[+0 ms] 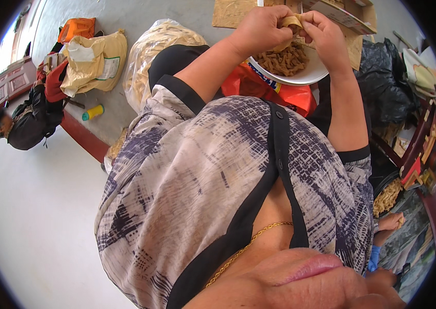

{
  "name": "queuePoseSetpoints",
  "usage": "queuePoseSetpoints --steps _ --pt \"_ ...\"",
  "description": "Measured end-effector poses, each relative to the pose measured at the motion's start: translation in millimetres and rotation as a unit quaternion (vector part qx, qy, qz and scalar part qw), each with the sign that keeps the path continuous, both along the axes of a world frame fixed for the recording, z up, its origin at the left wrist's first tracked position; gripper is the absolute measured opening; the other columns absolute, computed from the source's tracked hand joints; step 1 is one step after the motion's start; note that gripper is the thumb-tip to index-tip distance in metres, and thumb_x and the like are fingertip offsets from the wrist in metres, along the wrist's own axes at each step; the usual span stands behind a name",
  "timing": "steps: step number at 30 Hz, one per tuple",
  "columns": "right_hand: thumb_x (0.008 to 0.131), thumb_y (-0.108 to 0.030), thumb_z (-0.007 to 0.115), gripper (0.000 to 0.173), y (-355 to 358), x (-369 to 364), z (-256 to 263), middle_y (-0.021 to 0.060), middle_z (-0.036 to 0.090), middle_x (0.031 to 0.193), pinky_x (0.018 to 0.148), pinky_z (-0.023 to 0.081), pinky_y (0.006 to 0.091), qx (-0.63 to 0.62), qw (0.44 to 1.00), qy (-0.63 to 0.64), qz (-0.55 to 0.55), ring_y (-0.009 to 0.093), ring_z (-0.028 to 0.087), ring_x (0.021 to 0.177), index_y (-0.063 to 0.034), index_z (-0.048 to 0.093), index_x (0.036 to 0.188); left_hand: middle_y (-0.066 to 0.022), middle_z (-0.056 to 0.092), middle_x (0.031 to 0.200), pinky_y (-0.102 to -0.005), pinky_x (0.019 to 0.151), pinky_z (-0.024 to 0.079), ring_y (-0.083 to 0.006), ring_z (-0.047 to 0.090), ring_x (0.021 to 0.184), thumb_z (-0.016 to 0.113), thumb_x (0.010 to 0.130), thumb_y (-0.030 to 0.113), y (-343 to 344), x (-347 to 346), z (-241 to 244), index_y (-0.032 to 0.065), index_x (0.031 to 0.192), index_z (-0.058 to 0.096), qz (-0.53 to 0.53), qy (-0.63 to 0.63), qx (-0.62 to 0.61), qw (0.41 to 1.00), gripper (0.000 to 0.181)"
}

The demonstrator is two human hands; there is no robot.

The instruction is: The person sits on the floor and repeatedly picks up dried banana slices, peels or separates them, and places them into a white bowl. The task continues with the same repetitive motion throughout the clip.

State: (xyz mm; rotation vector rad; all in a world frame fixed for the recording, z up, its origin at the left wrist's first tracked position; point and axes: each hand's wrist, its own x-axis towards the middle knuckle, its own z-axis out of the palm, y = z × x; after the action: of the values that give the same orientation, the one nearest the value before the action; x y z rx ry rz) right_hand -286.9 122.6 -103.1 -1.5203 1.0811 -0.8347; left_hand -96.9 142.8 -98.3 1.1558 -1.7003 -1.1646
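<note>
My left hand (pixel 266 33) and my right hand (pixel 324 34) meet above a white bowl (pixel 320 77). Between their fingertips is a flat, pale tan strip (pixel 292 21), looped or folded, and both hands grip it. Its exact material cannot be told. Many darker brown, folded-looking pieces (pixel 285 60) lie in the bowl beneath. The bowl rests over my lap, against a red plastic bag (pixel 245 83) with blue and yellow printing. Left of my left forearm stands a clear plastic bag (pixel 160 42) full of pale strips.
A wooden board (pixel 231 13) and cardboard box (pixel 366 19) are beyond the bowl. A black plastic bag (pixel 382 85) lies right, near a black container of tan pieces (pixel 388 197) and another person's hand (pixel 391 221). At left are a tan sack (pixel 94 63) and a seated person (pixel 29 119).
</note>
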Motion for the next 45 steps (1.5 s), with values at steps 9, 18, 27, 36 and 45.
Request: queuePoseSetpoints --steps 9,18,27,36,45 --pt "0.091 -0.012 0.061 0.01 12 7 15 -0.0054 0.061 0.078 0.066 0.044 0.025 -0.202 0.956 0.214 -0.02 0.008 0.054 0.07 -0.0036 0.062 0.095 -0.0211 0.062 0.089 -0.0388 0.072 0.05 -0.0337 0.063 0.081 0.053 0.078 0.006 1 -6 0 0.0018 0.11 0.051 0.033 0.044 -0.099 0.994 0.032" --pt "0.094 -0.024 0.065 0.018 9 0 7 -0.0088 0.047 0.073 0.052 0.026 0.016 0.17 0.954 -0.196 0.152 0.0 0.035 0.059 -0.0074 0.06 0.098 -0.005 0.061 0.085 -0.0259 0.058 0.045 -0.0112 0.055 0.066 0.053 0.085 0.004 -16 4 -32 0.0036 0.108 0.053 -0.082 0.32 0.21 0.92 0.023" --pt "0.095 -0.03 0.064 0.027 -4 -7 1 -0.008 0.046 0.065 0.048 0.024 0.0175 0.152 0.983 -0.082 0.061 0.0 0.035 0.054 -0.0077 0.059 0.081 -0.0067 0.064 0.08 -0.0256 0.054 0.044 -0.0115 0.056 0.061 0.06 0.091 0.017 -17 9 -28 0.0031 0.102 0.061 -0.096 0.337 0.251 0.902 0.018" --pt "0.098 -0.028 0.058 0.03 4 2 -3 -0.0085 0.041 0.06 0.047 0.022 0.0185 0.041 0.996 -0.084 -0.012 0.0 0.032 0.053 -0.0039 0.066 0.083 -0.0034 0.063 0.082 -0.0254 0.06 0.046 -0.0105 0.058 0.071 0.061 0.094 0.019 -7 -4 -13 0.0059 0.096 0.063 -0.003 0.188 -0.016 0.982 0.013" --pt "0.097 -0.018 0.056 0.038 0 -14 23 -0.0048 0.032 0.048 0.049 0.029 0.0259 0.19 0.899 -0.372 -0.135 0.007 0.03 0.043 -0.0117 0.045 0.061 -0.0058 0.064 0.075 -0.0269 0.063 0.046 -0.0143 0.061 0.068 0.058 0.096 0.029 -26 19 -44 0.0052 0.094 0.066 -0.128 0.335 0.187 0.915 0.025"
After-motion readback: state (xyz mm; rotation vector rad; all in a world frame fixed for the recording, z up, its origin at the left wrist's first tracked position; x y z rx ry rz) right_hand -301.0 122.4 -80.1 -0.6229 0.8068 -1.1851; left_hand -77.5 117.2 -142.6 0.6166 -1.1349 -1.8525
